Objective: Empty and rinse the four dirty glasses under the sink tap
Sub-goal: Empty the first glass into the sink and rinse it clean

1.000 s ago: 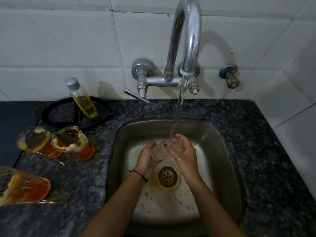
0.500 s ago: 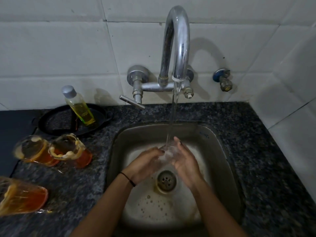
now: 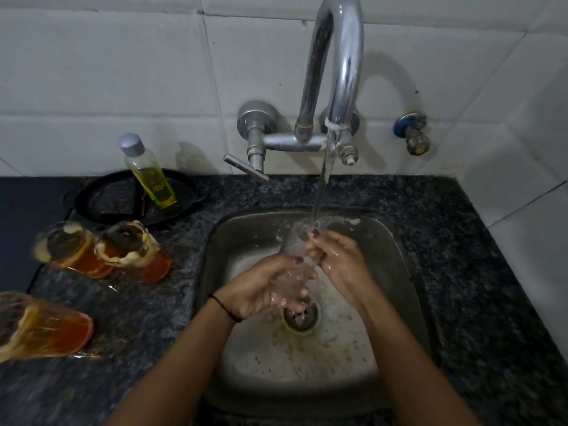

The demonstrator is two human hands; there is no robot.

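Steel sink (image 3: pixel 215 250) filled the lower centre of the frame. Above its drain, the clear glass (image 3: pixel 295 249) was held tilted under the water stream (image 3: pixel 322 186) from the tap (image 3: pixel 338 72). The left hand (image 3: pixel 270 287) curled round its lower part, and the right hand (image 3: pixel 336 256) pinched its upper edge. Three dirty glasses (image 3: pixel 135 253) holding amber liquid stood at the left on the granite counter (image 3: pixel 430 241), near a bottle (image 3: pixel 150 179) in a black pan (image 3: pixel 101 204).
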